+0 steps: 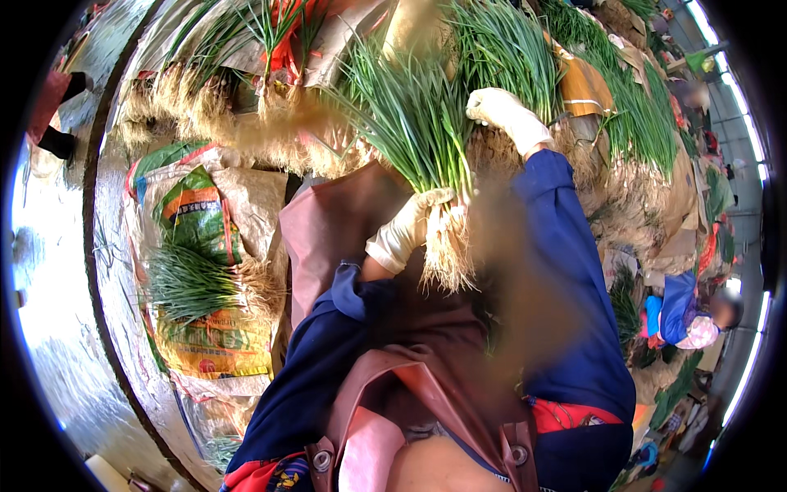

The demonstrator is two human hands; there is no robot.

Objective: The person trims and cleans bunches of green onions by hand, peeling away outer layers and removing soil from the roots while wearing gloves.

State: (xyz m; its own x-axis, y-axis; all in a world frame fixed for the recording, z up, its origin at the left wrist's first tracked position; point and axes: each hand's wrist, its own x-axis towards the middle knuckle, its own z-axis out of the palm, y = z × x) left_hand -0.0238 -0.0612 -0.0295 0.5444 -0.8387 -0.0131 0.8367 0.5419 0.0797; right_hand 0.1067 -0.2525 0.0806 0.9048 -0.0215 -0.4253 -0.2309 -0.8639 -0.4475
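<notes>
Your left hand [407,230], in a pale glove, has its fingers [434,198] wrapped tight around the neck of a bunch of green chives [414,123], just where the green stalks turn pale above the roots. Gripping there pins all the stalks at their narrowest, firmest point, so the long leaves fan up and away from you while the root tuft [447,258] hangs free below your fist, over your brown apron [336,217].

Your right hand [504,113], also gloved, reaches further out with its fingers curled into the pile of chives [508,49] just beyond the bunch you hold. They look closed on some stalks, though the leaves hide the fingertips, so the grip itself is a judgement.

The heap lies with roots toward you and leaves pointing away, which seems to be why you can take each handful by its root end without turning it.

At the left side of the heap, a smaller bundle of chives [193,283] lies on a printed sack [215,340], which keeps it off the ground. Off to the right, well apart from you, another person [693,316] is crouched among more greens.
</notes>
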